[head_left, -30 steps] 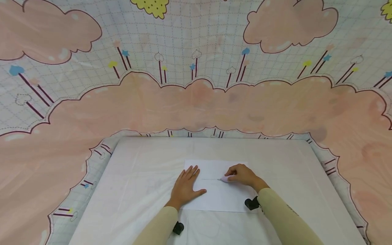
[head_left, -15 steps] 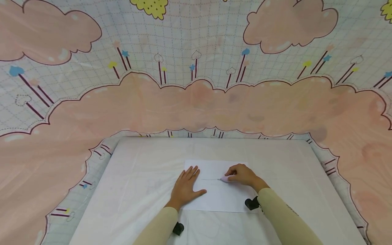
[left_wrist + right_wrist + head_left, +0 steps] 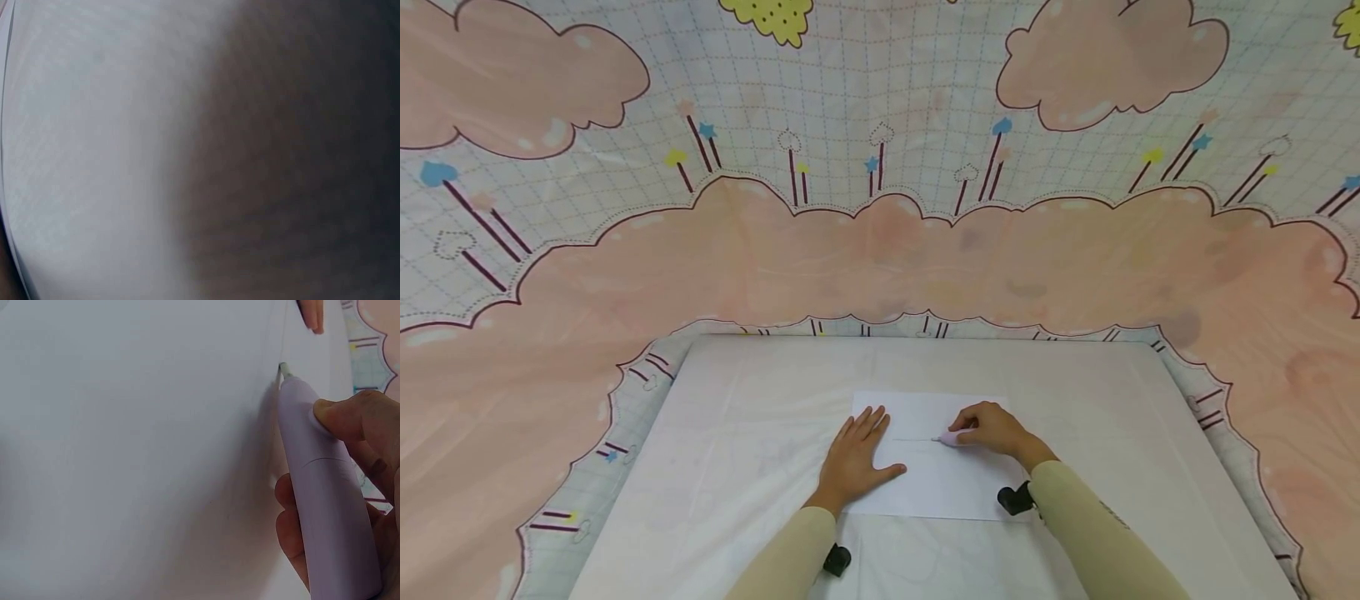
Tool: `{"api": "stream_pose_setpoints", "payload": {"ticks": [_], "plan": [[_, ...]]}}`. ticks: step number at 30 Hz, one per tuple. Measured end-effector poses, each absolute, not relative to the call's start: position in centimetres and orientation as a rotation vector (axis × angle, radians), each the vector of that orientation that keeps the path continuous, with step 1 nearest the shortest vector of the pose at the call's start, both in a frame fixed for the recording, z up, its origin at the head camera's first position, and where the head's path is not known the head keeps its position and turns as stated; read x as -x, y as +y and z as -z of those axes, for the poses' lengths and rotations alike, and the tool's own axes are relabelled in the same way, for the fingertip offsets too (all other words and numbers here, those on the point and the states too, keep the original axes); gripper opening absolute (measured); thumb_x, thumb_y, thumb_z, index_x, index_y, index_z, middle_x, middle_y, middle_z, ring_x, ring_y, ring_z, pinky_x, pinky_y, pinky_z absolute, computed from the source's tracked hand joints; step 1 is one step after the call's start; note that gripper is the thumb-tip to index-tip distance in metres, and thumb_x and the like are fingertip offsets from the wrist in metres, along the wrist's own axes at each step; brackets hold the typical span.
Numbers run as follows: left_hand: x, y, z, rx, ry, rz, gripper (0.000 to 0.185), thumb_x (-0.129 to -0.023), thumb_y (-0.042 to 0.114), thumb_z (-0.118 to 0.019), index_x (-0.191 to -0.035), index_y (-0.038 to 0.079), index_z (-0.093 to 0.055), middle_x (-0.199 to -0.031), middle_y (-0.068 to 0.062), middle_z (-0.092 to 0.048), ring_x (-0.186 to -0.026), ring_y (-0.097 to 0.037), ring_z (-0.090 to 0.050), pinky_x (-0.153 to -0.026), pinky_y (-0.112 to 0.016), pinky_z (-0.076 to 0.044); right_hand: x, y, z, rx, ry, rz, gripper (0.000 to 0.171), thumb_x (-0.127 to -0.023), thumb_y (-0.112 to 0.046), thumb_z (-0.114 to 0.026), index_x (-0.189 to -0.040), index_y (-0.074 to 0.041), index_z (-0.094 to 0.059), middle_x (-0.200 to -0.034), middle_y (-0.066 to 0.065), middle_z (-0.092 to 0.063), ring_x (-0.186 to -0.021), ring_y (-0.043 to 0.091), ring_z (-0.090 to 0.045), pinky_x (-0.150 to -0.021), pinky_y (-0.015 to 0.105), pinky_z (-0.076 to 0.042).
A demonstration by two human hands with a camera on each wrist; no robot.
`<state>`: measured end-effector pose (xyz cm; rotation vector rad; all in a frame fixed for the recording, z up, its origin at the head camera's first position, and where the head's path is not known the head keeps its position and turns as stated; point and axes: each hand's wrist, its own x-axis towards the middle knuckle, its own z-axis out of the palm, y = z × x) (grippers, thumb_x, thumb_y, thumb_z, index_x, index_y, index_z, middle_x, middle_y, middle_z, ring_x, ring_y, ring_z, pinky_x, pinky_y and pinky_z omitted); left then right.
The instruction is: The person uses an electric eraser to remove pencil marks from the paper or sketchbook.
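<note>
A white sheet of paper [image 3: 936, 492] lies on the table with a thin, faint line across it. My left hand [image 3: 853, 462] lies flat on the sheet's left side, fingers spread. The left wrist view is mostly a dark blur beside white. On the right, my right hand [image 3: 996, 429] grips a lavender electric eraser [image 3: 328, 512], its thumb pressing the button near the front. The narrow pale tip points left and is right at the line on the paper. The ends of some left fingers show at the top of the right wrist view.
A white cloth covers the table [image 3: 760, 383]. Behind and beside it hangs a curtain [image 3: 865, 258] printed with pink clouds and small stars. Dark wrist cameras [image 3: 1017, 498] are strapped below both sleeves.
My right hand and the electric eraser have shifted very slightly left along the line. The left hand and the paper keep their places.
</note>
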<state>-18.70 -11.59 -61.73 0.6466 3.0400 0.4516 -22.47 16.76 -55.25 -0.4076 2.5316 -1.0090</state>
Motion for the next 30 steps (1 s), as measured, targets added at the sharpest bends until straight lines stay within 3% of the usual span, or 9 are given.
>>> {"api": "stream_pose_setpoints", "payload": {"ticks": [16,30], "plan": [[18.65,-11.67,61.85,-0.675,3.083,-0.467,0.094,-0.083,0.078,-0.049,-0.152,0.014,-0.040,-0.160,0.001,-0.033,-0.150,-0.021,-0.023,-0.122,-0.045,-0.021,22.55,17.22,55.14,0.432,2.534,1.003,0.010,-0.086,-0.015,-0.074,-0.096,-0.015,-0.076,-0.098,-0.004,-0.071,-0.088,0.013,-0.055,-0.080,0.032,-0.048],[18.49,-11.36,61.44,-0.648,3.054,-0.463,0.094,-0.084,0.078,-0.049,-0.153,0.015,-0.037,-0.161,0.002,-0.030,-0.151,-0.019,-0.020,-0.124,-0.043,-0.017,22.58,17.39,55.20,0.413,2.544,0.997,0.009,-0.086,-0.015,-0.074,-0.094,-0.015,-0.076,-0.095,-0.004,-0.070,-0.085,0.013,-0.054,-0.078,0.031,-0.047]]}}
